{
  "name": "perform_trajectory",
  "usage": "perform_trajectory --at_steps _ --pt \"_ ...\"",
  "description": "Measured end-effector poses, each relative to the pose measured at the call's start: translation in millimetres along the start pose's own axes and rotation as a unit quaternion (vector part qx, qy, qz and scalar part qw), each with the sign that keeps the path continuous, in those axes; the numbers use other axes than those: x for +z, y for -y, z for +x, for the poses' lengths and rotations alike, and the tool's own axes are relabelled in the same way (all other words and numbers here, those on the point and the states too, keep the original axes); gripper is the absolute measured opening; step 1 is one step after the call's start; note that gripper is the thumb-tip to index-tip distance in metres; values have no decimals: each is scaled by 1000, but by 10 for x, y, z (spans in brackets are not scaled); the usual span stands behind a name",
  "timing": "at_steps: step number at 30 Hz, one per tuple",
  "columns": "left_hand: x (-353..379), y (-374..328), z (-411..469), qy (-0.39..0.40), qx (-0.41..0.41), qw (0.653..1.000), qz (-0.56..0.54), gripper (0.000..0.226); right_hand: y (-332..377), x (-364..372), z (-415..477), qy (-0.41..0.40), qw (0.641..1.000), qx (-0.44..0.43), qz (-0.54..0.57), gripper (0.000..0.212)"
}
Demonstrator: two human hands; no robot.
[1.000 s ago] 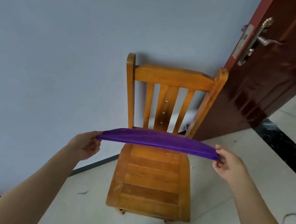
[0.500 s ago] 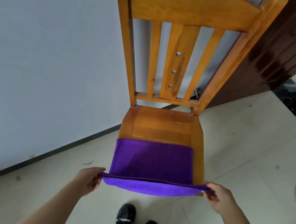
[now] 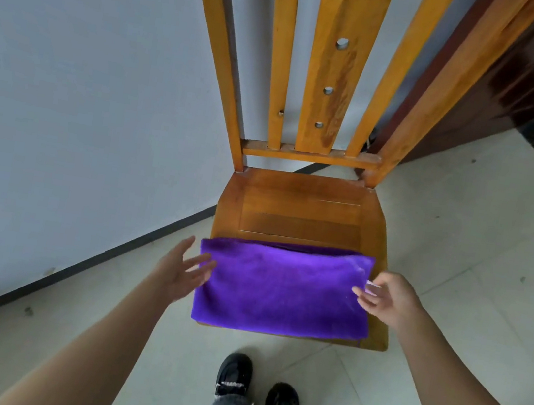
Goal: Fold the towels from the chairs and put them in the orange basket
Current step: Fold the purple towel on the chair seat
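head view
towel (image 3: pixel 283 291): purple, folded, flat on the front of the chair (image 3: pixel 303 207) seat, lower centre.
left hand (image 3: pixel 178 275): fingers spread, empty, at the towel's left edge; contact unclear.
right hand (image 3: pixel 389 300): loosely open, empty, fingertips over the right edge.
cut off: top of the chair back.

No readable text anywhere.

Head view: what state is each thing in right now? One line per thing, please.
Purple cloth towel: folded, lying flat on the front of the seat.
Orange-brown wooden slat-back chair: upright, rear of the seat bare.
Left hand: open, fingers spread, fingertips at the towel's left edge.
Right hand: open, fingertips at the towel's right edge.
Dark brown wooden door: standing open.
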State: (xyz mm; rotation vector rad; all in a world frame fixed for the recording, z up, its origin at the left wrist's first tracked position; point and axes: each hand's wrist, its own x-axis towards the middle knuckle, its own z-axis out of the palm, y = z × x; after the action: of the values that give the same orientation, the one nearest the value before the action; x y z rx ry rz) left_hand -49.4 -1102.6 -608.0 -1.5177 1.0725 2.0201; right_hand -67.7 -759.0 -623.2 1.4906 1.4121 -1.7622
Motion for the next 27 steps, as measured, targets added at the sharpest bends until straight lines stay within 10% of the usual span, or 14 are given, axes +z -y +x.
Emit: perform_trajectory --at_steps 9,20,27 --pt "-403 615 236 -98 54 885 452 50 -890 -139 279 -166 893 -72 -412 50" --pt "-610 814 463 -95 6 906 412 9 -1093 -257 489 -158 931 -88 -316 20" --pt "-596 777 390 -77 13 938 338 17 -1013 220 -118 -230 880 -326 -258 12"
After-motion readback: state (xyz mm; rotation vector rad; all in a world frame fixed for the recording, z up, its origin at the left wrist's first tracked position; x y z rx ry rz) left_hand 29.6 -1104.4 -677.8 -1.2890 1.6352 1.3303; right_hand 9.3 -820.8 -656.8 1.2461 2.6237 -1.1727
